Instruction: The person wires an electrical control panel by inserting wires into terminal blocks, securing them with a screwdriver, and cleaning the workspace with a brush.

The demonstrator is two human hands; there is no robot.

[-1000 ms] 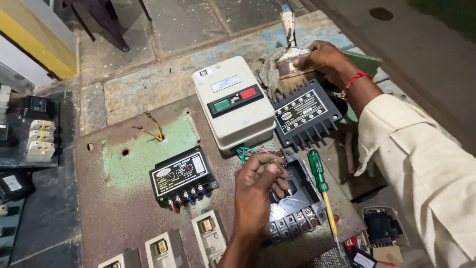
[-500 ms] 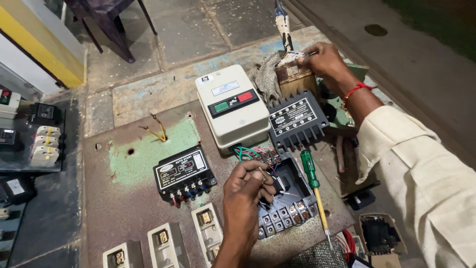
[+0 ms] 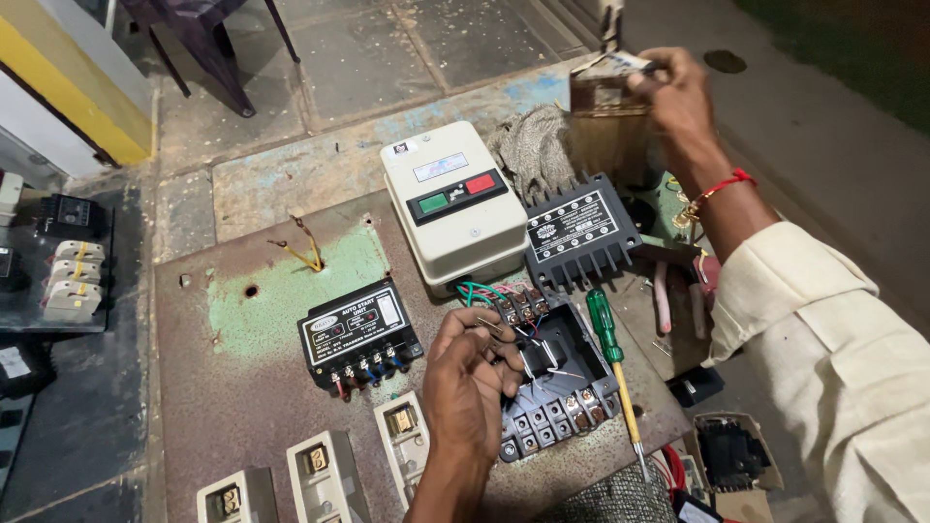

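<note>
the open black plastic terminal block (image 3: 557, 387), just below the white push-button starter box (image 3: 453, 203), is lying half wired. the left hand (image 3: 467, 373) is pinching its loose wires; the right hand (image 3: 678, 92) is gripping a brown box (image 3: 605, 126) beyond.

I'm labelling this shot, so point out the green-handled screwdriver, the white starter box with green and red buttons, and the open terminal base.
green-handled screwdriver (image 3: 604, 327), head view, on its handle.
white starter box (image 3: 455, 232), head view, on its lid.
open terminal base (image 3: 562, 373), head view, on its inside.

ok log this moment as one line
left hand: on open terminal block wires | right hand: at brown box | green screwdriver: lying idle
</note>
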